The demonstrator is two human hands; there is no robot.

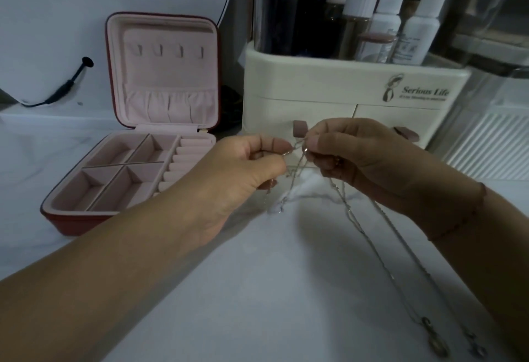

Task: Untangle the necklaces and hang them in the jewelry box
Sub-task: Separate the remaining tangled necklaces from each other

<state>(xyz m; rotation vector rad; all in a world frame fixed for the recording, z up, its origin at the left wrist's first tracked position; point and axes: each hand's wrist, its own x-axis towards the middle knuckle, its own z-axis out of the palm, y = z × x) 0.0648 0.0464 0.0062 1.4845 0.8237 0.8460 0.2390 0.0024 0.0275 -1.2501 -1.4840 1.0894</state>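
Thin silver necklaces point(355, 218) cross in a tangle between my hands, held above the white table. My left hand point(246, 167) pinches a chain end near the crossing. My right hand point(352, 155) pinches another strand just to the right. Two long chains trail down to the lower right, ending in pendants point(435, 341) lying on the table. The red jewelry box point(71, 218) stands open at the left, its pink lid point(169, 69) upright with a row of small hooks and nothing hanging on them.
A cream cosmetics organizer point(343, 86) with bottles on top stands right behind my hands. A black cable point(65, 84) runs along the back left wall. A ribbed white panel point(492, 147) is at the right.
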